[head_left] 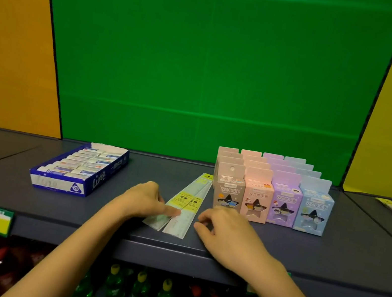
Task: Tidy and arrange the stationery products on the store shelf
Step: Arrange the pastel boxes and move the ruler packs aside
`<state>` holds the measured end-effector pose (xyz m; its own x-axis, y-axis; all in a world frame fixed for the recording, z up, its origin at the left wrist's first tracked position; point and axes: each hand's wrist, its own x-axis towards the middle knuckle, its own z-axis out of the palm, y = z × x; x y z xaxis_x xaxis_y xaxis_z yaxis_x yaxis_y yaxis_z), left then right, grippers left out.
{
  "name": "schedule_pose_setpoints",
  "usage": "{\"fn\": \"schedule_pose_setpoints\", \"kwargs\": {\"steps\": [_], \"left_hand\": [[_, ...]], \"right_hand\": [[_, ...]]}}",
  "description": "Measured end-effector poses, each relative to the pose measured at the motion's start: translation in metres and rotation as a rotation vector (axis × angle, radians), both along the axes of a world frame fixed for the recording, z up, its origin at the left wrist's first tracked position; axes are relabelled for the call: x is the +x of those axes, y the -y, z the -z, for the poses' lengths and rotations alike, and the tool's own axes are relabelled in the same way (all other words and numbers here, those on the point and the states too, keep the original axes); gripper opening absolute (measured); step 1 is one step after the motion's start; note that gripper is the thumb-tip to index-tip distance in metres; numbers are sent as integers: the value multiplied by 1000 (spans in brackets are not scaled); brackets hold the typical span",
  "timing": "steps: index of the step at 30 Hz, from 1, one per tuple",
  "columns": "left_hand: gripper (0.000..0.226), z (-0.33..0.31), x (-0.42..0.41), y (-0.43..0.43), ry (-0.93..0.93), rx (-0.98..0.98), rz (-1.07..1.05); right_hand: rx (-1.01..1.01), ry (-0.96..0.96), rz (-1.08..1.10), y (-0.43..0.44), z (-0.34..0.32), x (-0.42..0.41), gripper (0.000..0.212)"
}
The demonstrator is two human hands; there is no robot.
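The left hand point(146, 201) lay flat, fingers straight and together, its fingertips pressing on the near end of two long ruler packs point(189, 199). The packs lay side by side on the shelf point(326, 263), between the two hands. The right hand point(225, 228) sat just right of the packs with its fingers curled; whether it pinched their edge could not be told. Beyond the left hand stood a blue eraser tray point(78, 169), and beyond the right hand rows of pastel star-window boxes point(272, 201).
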<state>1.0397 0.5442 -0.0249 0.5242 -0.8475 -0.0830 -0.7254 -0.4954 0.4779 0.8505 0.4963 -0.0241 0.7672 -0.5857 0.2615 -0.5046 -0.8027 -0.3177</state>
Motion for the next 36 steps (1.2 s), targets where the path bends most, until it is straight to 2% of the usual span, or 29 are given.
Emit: {"fn": "schedule_pose_setpoints", "kwargs": {"steps": [5,9,14,17,20,23,28,31,36], "left_hand": [[56,-9,4,-3,-103,5,51],[63,-9,7,0,-92,6,52],[61,-9,6,-1,-77,10,44],[54,-12,3,-2,-109,31,45],[32,-13,0,-5,-136,13,111],[22,-8,4,-13,-121,-68,155],[25,-2,18,-44,-157,-344,59],[21,-3,24,-65,-216,-434,19],[8,-1,28,-91,-363,-542,-53]], "right_hand": [[-58,-160,110,-23,3,20,44],[-60,-167,184,-30,0,24,48],[-38,-168,257,-30,2,27,53],[-41,-191,269,-29,2,29,54],[-31,-207,270,-28,0,31,53],[-41,-191,313,-30,-2,36,56],[-141,-233,414,-41,2,65,71],[-138,-263,371,-40,1,75,62],[16,-311,263,-28,-9,78,48]]}}
